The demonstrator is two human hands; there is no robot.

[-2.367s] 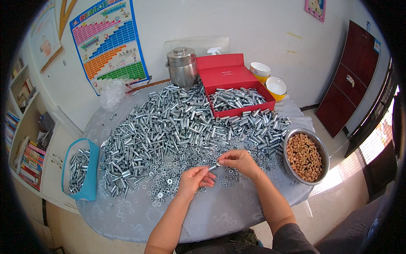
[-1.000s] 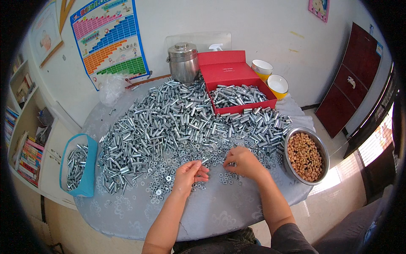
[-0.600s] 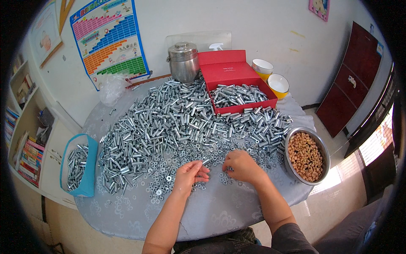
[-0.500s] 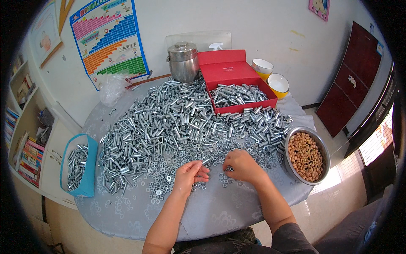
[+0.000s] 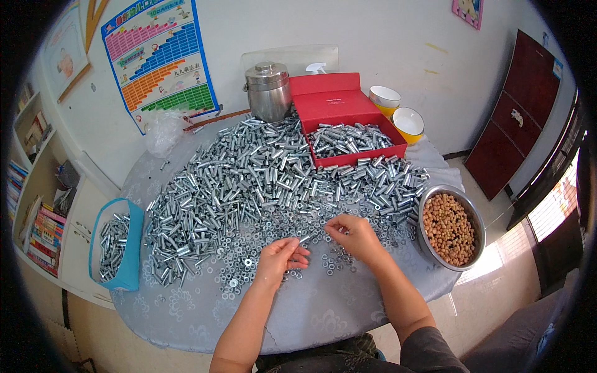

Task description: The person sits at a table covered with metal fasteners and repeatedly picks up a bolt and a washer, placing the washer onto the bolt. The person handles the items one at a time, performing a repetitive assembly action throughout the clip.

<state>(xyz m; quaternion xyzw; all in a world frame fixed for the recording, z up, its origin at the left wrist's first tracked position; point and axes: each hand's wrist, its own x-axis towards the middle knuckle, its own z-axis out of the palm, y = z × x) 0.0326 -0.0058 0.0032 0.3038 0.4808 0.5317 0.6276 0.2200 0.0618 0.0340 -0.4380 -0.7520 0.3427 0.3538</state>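
Observation:
My left hand (image 5: 281,258) pinches a short silver bolt (image 5: 304,239) between thumb and forefinger, its end pointing up to the right. The other fingers of that hand are loosely curled. Just to the right, my right hand (image 5: 352,236) has thumb and fingertips pressed together close to the bolt's tip. Whatever those fingertips hold is too small to name. Loose washers and nuts (image 5: 249,245) are scattered on the cloth around and beneath both hands. Beyond them spreads a big heap of silver bolts and metal sleeves (image 5: 242,168).
A red box (image 5: 390,129) full of metal pieces stands open behind the heap. At left is a blue basket (image 5: 133,248) with more bolts; at right, a steel bowl (image 5: 471,262) of brown nut-like pieces. A steel pot (image 5: 268,93) and yellow bowls (image 5: 408,127) stand at the back.
My right hand has lifted away from the loose nuts and moved up and slightly left, nearer the bolt. The left hand holds almost still with the bolt in its fingers.

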